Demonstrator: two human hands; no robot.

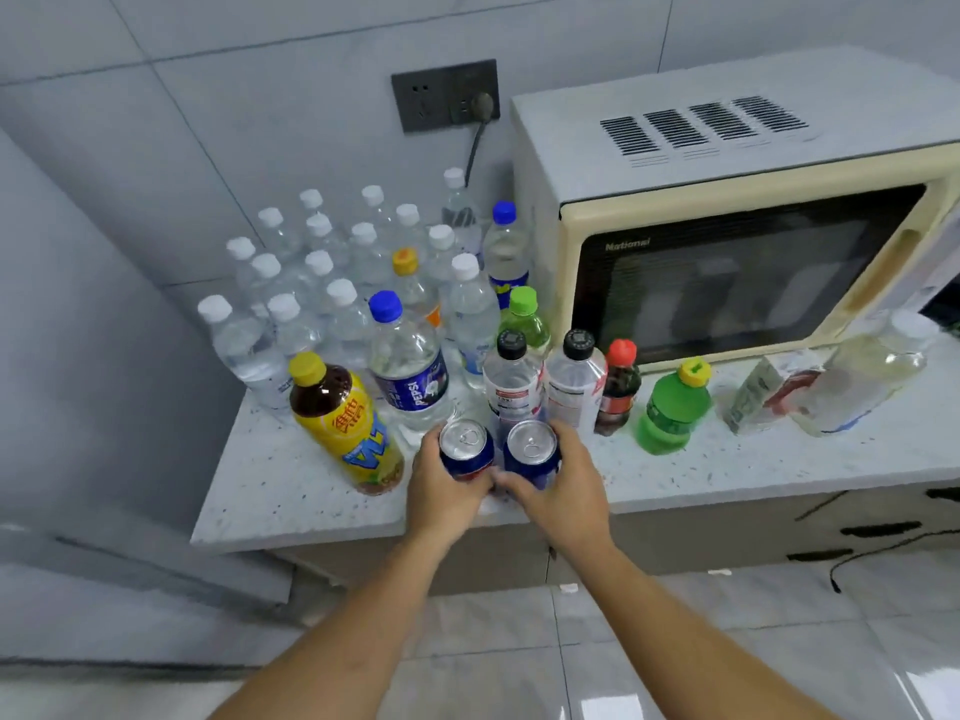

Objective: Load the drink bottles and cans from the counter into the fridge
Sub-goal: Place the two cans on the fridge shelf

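Two blue cans stand side by side near the counter's (291, 506) front edge. My left hand (441, 485) wraps the left can (464, 445); my right hand (558, 483) wraps the right can (531, 448). Just behind them are two clear bottles with black caps (511, 376), a blue-capped Pepsi bottle (410, 366) and a yellow iced-tea bottle (343, 418). Several white-capped water bottles (291, 283) crowd the back left corner. A small red-capped cola bottle (618, 387) and a green bottle (672, 407) stand to the right.
A cream microwave (727, 215) fills the counter's right half, plugged into a wall socket (447, 96). A carton (758, 392) and a clear jar (862, 376) sit in front of it. A grey surface (78, 407) rises on the left. Tiled floor lies below.
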